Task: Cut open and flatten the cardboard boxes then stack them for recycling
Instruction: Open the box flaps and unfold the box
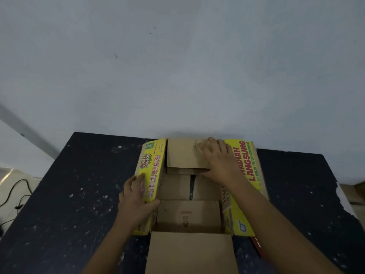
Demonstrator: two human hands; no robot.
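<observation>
A cardboard box (189, 212) with yellow printed flaps stands open on the dark table (79, 194). Its plain brown inside shows, with a slit down the bottom seam. My left hand (136, 196) grips the left yellow flap (153, 171), thumb on its inner edge. My right hand (219, 159) lies on the far brown flap (183, 153), fingers spread over it and thumb under its edge. The right yellow flap (248, 165) stands out beside my right wrist. The near brown flap (191, 254) lies folded out toward me.
The table is dark and speckled with white paint, and it ends at a pale wall (177, 66) right behind the box. A black cable (17, 190) lies on the floor at the left. A red edge (257, 246) shows under the box at the right.
</observation>
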